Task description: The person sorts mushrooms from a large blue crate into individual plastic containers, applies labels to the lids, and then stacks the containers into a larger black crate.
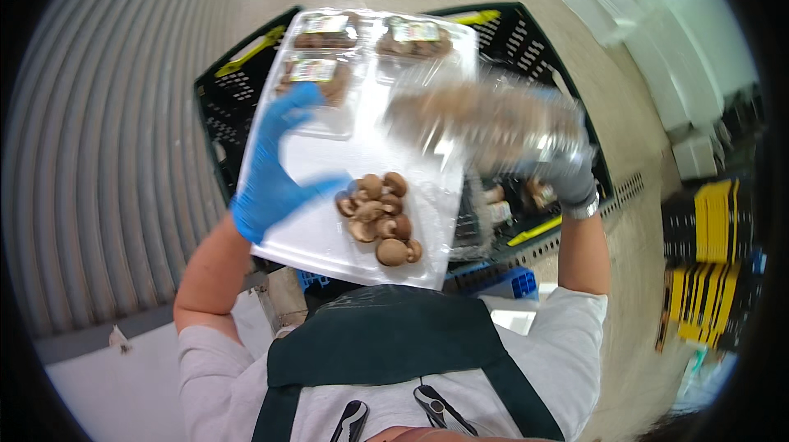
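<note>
A white foam tray (370, 152) lies before me across a dark green crate. Loose brown mushrooms (379, 217) lie in a heap near its close edge. Three clear packs of mushrooms with printed labels sit at its far end: one at the far left (327, 32), one at the far right (414, 38), one nearer on the left (314, 75). My left hand (277, 165), in a blue glove, is over the tray's left side, fingers apart and holding nothing. My right hand (564, 174), in a grey glove, grips a motion-blurred clear plastic pack of mushrooms (493, 118) over the tray's right side.
The green crate (536, 41) has yellow handles and holds more packs (496, 213) on the right. A corrugated metal surface (123, 134) runs along the left. Yellow and black stacked crates (709, 263) and white boxes (653, 54) stand at the right. A blue crate (508, 285) is near my apron.
</note>
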Tool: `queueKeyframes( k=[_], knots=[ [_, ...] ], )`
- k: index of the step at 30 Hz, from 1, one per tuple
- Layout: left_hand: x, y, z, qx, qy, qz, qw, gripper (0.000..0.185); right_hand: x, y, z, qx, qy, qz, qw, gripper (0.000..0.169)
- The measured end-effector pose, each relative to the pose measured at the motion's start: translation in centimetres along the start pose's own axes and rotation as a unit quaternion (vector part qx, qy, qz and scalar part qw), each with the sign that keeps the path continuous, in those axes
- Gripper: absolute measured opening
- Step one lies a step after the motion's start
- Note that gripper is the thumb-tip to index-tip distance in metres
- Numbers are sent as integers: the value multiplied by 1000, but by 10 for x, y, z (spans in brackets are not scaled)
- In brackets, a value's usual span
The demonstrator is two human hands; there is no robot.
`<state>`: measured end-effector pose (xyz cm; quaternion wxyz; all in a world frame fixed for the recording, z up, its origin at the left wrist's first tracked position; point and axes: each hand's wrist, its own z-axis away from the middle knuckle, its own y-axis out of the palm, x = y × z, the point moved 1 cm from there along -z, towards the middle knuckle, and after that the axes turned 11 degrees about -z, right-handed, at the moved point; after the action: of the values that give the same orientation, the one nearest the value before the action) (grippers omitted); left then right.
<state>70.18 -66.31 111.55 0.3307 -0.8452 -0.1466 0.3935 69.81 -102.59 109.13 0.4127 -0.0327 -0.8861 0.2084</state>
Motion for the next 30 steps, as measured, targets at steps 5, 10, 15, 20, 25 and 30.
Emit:
queueKeyframes(
  k=[5, 10, 15, 20, 25, 30],
  knots=[
    [175, -14, 30, -72, -433, 113, 891, 70, -82, -80, 53, -184, 356, -111, 909, 37],
    [238, 4, 44, -75, -578, 222, 782, 57, -178, -60, 89, 56, 476, 44, 876, 61],
    [252, 12, 34, -91, -576, 310, 751, 35, -302, 11, 138, 241, 495, 19, 834, 46],
    [252, 15, 31, -166, -600, 339, 706, 24, -301, 42, 129, 182, 543, 270, 774, 50],
    [217, 25, 27, -137, -620, 403, 659, 19, -267, 29, 112, 156, 502, 203, 826, 47],
    [172, 20, 37, -153, -472, 400, 771, 32, -193, 3, 81, 11, 479, -31, 877, 29]
  ],
)
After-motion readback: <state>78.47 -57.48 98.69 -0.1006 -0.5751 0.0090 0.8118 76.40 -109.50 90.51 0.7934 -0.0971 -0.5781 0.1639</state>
